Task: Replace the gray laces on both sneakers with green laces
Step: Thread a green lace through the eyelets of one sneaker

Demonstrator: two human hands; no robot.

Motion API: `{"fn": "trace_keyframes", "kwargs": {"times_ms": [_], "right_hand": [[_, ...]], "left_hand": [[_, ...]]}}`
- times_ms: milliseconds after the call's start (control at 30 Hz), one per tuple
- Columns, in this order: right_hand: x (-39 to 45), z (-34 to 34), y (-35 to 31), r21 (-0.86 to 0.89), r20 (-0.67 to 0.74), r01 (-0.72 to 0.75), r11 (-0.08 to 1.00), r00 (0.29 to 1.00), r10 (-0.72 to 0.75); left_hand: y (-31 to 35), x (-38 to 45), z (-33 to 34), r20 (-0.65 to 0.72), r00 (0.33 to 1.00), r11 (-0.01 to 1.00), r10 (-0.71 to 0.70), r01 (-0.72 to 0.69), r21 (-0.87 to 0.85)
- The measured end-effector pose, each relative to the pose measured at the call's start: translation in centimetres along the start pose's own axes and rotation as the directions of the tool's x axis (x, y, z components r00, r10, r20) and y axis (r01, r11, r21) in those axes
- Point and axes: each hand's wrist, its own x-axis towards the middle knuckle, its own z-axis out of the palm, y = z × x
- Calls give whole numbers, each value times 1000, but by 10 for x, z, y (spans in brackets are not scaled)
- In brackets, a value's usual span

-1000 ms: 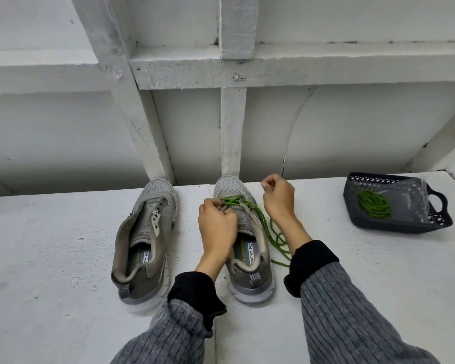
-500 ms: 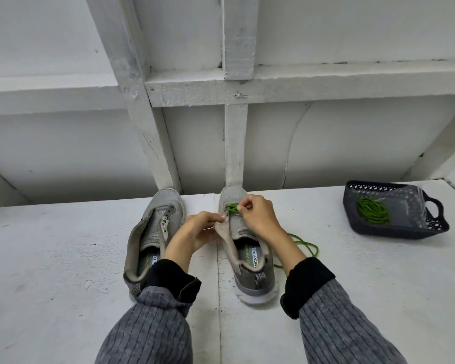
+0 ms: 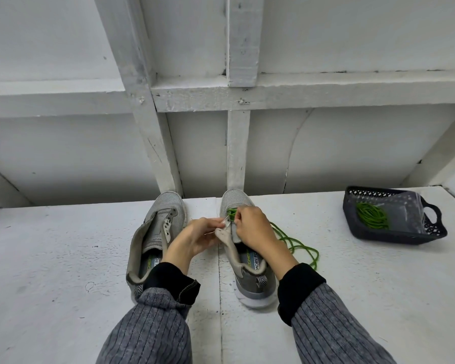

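From the head view, our right hand (image 3: 255,228) has come back from its outward pull and now pinches the green lace (image 3: 294,241) at the right sneaker (image 3: 250,258)'s lower eyelets, while our left hand (image 3: 195,236) pinches the eyelet flap: lacing barely begun. The left sneaker (image 3: 155,232) stands laceless. The dark basket (image 3: 394,229) holds the second green lace (image 3: 372,219).

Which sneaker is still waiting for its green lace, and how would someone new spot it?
On the white bench two gray sneakers stand side by side, toes to the wall. The left sneaker has bare, empty eyelets. The right sneaker has the green lace started near its toe, with the left hand and the right hand working on it.
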Motion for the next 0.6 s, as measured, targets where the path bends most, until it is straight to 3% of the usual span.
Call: {"fn": "trace_keyframes", "kwargs": {"times_ms": [300, 467, 600], "right_hand": [[-4, 0, -2, -200, 1, 139, 970, 990, -142], [-6, 0, -1, -92, -75, 67, 993, 994, -74], [-9, -3, -1, 47, -105, -20, 999, 994, 25]], "left_hand": [[-4, 0, 6, -93, 987, 990, 134, -129, 60], [-7, 2, 8, -76, 972, 968, 221, -209, 140], [-15, 6, 18, -152, 927, 928, 342, -308, 208]]}}
